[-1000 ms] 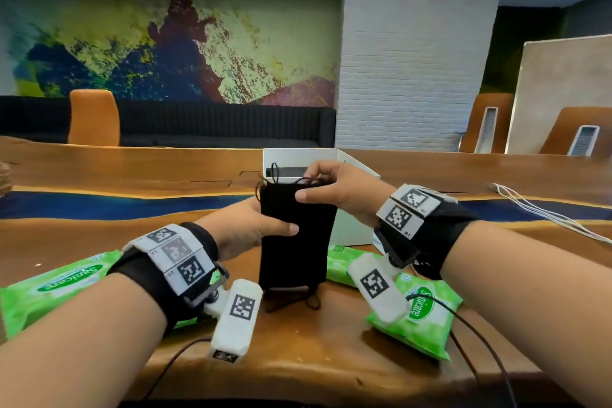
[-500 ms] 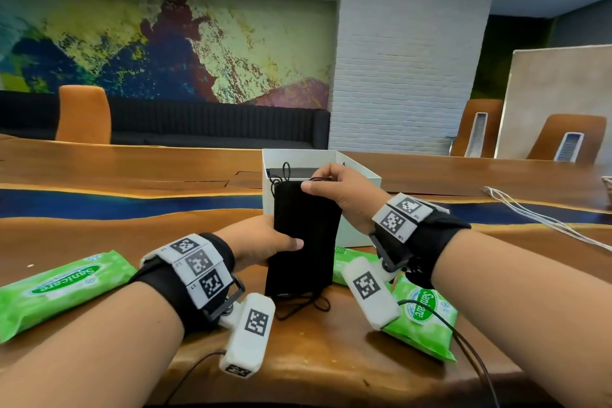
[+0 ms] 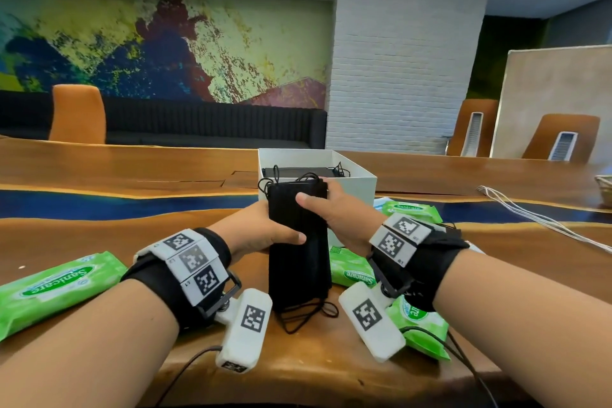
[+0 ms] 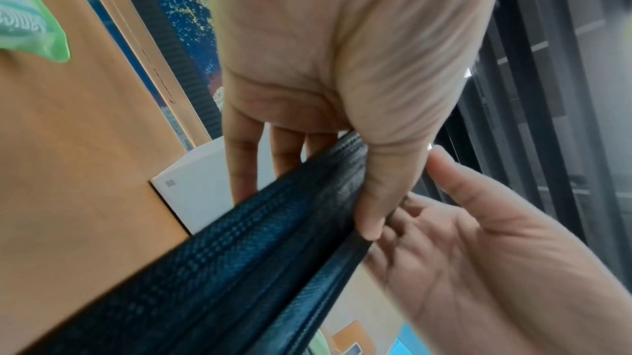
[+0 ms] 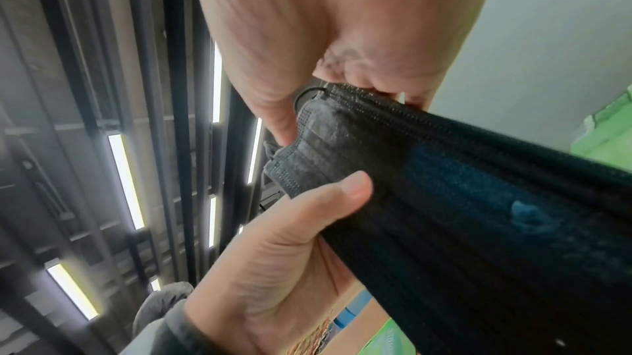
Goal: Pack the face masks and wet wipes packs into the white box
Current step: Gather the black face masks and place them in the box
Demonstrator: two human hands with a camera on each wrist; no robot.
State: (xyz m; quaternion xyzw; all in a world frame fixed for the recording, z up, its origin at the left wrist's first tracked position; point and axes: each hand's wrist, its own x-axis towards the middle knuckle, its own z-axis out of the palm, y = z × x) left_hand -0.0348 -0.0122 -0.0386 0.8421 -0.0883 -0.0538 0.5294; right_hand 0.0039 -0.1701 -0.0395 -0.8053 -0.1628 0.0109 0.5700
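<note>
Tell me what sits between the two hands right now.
The stack of black face masks stands on end between them: the left hand grips its left edge, the right hand pinches its upper right edge. The head view shows it best.

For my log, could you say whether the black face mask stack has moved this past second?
No: the black face mask stack still stands on end on the table, before the white box.

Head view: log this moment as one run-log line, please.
left hand: holds mask stack | right hand: holds stack top | stack: upright before white box | box: some masks inside | wipes packs: on table
</note>
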